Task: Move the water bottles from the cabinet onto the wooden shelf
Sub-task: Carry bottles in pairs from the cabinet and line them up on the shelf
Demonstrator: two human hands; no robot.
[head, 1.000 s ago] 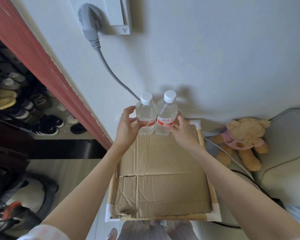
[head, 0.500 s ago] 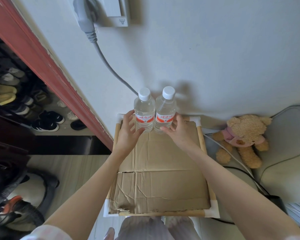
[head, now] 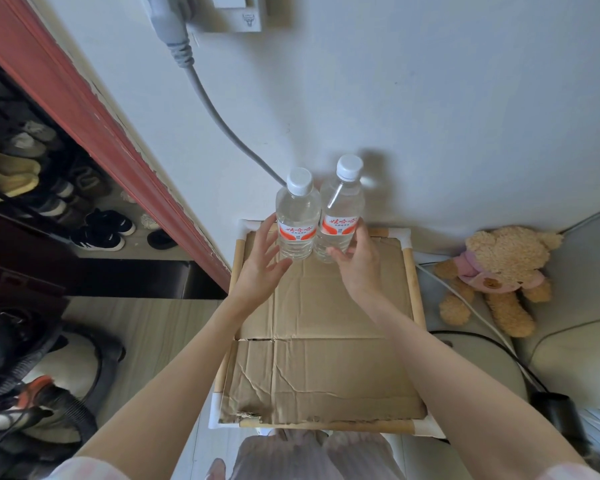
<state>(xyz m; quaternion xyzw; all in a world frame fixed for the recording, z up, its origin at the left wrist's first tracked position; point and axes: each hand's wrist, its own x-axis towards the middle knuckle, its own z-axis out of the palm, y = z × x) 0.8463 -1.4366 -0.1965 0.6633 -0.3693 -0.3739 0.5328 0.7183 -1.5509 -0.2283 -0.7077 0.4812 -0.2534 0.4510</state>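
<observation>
Where a second ago both hands gripped the two water bottles, the left hand [head: 260, 268] now has its fingers spread and off the left bottle [head: 297, 223], while the right hand [head: 355, 261], loosely uncurled, is barely touching the right bottle [head: 340, 220], if at all. Both bottles stand upright, touching, at the wall end of the cardboard-topped wooden shelf [head: 414, 282]. This pair looks delivered.

Single head view, steeply downward, close over wooden shelf [head: 417, 299] against wall [head: 430, 98]
</observation>
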